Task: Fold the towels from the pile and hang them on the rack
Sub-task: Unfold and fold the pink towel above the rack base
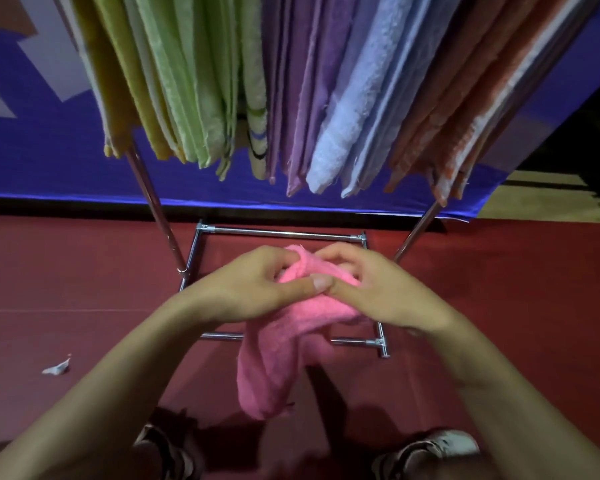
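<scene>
We are standing in our shoes on the red floor, gripping a pink towel with our left hand and right hand, thumbs touching, its end hanging down. Beyond, the metal rack is carrying yellow, green, purple, blue and orange towels.

Looks like indoor hall or demo space: red floor under chrome rack, blue banner behind rack.

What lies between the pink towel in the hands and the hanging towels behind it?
In the head view, only the rack's chrome base bar and red floor lie between pink towel and hanging towels.
</scene>
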`<state>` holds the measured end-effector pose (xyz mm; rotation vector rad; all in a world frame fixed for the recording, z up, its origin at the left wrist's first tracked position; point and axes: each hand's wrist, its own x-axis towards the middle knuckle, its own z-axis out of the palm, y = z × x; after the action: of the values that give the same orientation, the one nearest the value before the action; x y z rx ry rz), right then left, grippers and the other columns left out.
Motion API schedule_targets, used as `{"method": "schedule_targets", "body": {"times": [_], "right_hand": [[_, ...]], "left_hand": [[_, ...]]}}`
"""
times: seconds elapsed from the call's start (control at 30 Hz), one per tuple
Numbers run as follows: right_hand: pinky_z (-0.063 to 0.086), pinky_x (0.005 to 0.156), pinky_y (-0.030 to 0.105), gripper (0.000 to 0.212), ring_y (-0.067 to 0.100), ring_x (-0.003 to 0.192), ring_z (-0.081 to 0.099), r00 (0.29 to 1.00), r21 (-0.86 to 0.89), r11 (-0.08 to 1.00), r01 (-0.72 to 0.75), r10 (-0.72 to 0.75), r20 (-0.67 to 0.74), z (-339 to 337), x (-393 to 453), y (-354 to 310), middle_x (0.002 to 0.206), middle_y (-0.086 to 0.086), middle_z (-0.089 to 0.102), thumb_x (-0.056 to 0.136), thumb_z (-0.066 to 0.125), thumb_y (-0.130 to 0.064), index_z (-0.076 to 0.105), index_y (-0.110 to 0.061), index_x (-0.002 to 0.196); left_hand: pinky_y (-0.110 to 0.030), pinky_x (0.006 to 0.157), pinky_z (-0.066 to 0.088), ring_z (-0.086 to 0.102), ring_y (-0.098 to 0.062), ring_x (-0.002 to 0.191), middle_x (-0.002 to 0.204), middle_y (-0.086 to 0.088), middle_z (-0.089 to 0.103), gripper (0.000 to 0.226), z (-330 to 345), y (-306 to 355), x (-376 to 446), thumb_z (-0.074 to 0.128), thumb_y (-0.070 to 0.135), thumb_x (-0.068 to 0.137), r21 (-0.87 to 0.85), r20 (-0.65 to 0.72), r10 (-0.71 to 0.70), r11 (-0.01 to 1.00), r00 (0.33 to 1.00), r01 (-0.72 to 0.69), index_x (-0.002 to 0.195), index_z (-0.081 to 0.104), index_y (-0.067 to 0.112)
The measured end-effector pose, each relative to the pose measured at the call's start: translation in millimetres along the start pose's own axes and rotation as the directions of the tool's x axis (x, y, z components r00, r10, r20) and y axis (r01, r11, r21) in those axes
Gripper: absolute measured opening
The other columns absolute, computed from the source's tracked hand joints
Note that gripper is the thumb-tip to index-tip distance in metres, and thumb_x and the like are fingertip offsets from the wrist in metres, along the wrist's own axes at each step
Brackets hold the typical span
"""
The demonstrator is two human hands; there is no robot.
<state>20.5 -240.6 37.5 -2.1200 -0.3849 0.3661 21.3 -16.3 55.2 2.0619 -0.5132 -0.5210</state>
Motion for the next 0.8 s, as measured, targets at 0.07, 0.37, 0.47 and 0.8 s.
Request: {"method": "schedule_targets", "body": {"times": [0.07,0.37,0.47,0.8], "right_hand": [[0.059,0.085,0.048,0.047,0.013,0.090,0.070,0.997,0.010,0.999,-0.038,0.038,0.071,-8.3,0.0,0.9,0.101,0.004,0.077,0.088,0.071,-0.058,0.070,-0.018,0.112],[0.053,0.101,0.053,0.036,0.026,0.113,0.070,0.998,0.155,0.986,0.066,-0.066,-0.001,-16.9,-16.2,4.4,0.120,0.013,0.073,0.101,0.059,-0.036,0.067,-0.007,0.123],[0.052,0.076,0.033,0.029,0.005,0.077,0.057,0.994,0.022,0.995,0.100,-0.100,-0.040,-21.3,-27.1,2.3,0.081,-0.009,0.064,0.101,0.059,-0.047,0.063,-0.019,0.092],[0.043,0.056,0.020,0.034,0.001,0.057,0.056,0.987,-0.482,0.871,-0.093,0.144,0.070,-52.4,-40.5,25.6,0.061,-0.016,0.063,0.086,0.072,-0.060,0.065,-0.030,0.072]], "left_hand": [[-0.051,0.083,0.059,0.067,-0.016,0.085,0.095,-0.014,0.076,0.048,0.1,3.4,1.6,0.067,0.053,0.094,-0.242,-0.067,-0.014,0.970,0.998,-0.002,0.106,0.073,0.007],[-0.027,0.068,0.062,0.076,-0.018,0.076,0.089,-0.013,0.078,0.021,-2.9,19.4,8.0,0.063,0.010,0.082,-0.854,-0.023,-0.162,0.516,0.986,0.065,0.094,0.080,0.004],[-0.025,0.061,0.057,0.067,-0.014,0.066,0.080,-0.007,0.070,0.007,-3.1,16.9,5.3,0.064,0.014,0.091,-0.816,-0.117,-0.137,0.578,0.984,-0.016,0.093,0.070,0.010],[-0.022,0.070,0.050,0.062,0.004,0.069,0.072,0.016,0.074,0.013,-34.8,-12.2,-1.6,0.064,0.031,0.101,-0.250,-0.663,-0.134,0.967,0.736,-0.050,0.097,0.071,0.020]]}}
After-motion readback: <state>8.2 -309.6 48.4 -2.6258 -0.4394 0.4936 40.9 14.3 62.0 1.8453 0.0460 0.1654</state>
